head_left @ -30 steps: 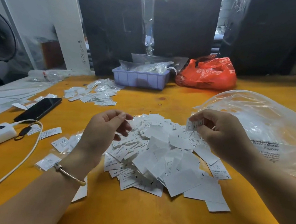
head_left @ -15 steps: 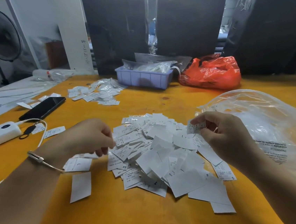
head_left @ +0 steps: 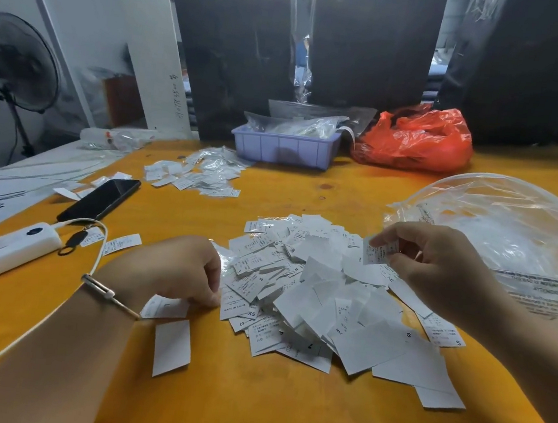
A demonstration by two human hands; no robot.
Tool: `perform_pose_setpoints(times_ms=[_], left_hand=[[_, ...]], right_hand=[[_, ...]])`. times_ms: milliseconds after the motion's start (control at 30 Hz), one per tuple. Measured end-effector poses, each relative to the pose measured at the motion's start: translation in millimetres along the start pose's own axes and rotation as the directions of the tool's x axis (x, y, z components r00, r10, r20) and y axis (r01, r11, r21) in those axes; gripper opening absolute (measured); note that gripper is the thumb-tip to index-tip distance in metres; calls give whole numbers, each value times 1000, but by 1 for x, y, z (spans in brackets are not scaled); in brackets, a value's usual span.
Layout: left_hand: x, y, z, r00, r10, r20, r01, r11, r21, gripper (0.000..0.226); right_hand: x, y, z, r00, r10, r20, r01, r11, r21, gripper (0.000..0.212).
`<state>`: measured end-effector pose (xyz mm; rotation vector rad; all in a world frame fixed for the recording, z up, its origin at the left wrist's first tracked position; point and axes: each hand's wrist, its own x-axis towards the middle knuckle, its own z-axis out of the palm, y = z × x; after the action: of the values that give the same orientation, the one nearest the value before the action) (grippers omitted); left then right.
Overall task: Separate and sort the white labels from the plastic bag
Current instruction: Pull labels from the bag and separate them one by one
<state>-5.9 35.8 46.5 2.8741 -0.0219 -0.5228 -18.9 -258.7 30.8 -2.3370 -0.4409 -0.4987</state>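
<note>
A loose heap of white labels (head_left: 324, 295) lies on the orange table (head_left: 250, 408) in front of me. My right hand (head_left: 436, 272) is raised over the heap's right side and pinches one small white label (head_left: 378, 252) between thumb and fingers. My left hand (head_left: 175, 269) is down at the heap's left edge with curled fingers touching labels there; a label marked L (head_left: 166, 308) lies under it. Another blank label (head_left: 172, 346) lies just below. The clear plastic bag (head_left: 510, 228) lies crumpled behind my right hand.
A second small pile of labels (head_left: 198, 175) sits farther back left. A black phone (head_left: 100, 199), a white power bank (head_left: 1, 251) and its cable (head_left: 54, 308) are at the left. A lilac tray (head_left: 284, 148) and a red plastic bag (head_left: 416, 139) stand at the back.
My left hand dropped from above the heap down to its left edge, and a label now lies on the table beneath it. The right hand kept pinching its label.
</note>
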Motion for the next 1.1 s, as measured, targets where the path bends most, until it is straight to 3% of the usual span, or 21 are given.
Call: perform_pose_setpoints(times_ms=[100, 167, 233, 300, 367, 433, 600, 700, 933, 1100], left_hand=[[3, 0, 0, 995, -9, -100, -2, 994, -107, 6], [3, 4, -1, 972, -12, -235, -59, 954, -293, 8], [2, 12, 1, 922, 16, -387, -230, 827, -514, 8], [-3, 25, 7, 843, 94, -529, -450, 661, -600, 8], [-6, 38, 19, 756, 195, -625, -590, 616, -522, 8], [-8, 50, 32, 676, 302, -672, -662, 649, -375, 10], [-10, 68, 49, 591, 470, -655, -759, 600, -254, 14], [-11, 68, 49, 620, 501, -604, -767, 549, -332, 12], [-13, 65, 42, 759, 381, -527, -649, 382, -658, 18], [-12, 67, 40, 840, 268, -472, -531, 228, -816, 55]], right_hand=[[0, 1, 0, 1000, -1, 1, 1, 1000, -30, 29], [1, 2, -1, 1000, 5, -15, -6, 999, -40, 29], [2, 3, -1, 1000, 10, -9, -10, 1000, -22, 28], [2, 1, -1, 999, 26, 48, -29, 998, 63, 19], [0, -7, 0, 989, 28, 144, -63, 967, 247, 16], [-4, -16, 3, 969, -3, 249, -103, 906, 411, 39], [-11, -29, 11, 944, -54, 327, -120, 864, 489, 35], [-11, -26, 11, 945, -20, 326, -155, 850, 503, 18], [-11, -23, 12, 965, 13, 262, -166, 803, 572, 15], [-11, -22, 12, 970, -17, 242, -125, 819, 560, 19]])
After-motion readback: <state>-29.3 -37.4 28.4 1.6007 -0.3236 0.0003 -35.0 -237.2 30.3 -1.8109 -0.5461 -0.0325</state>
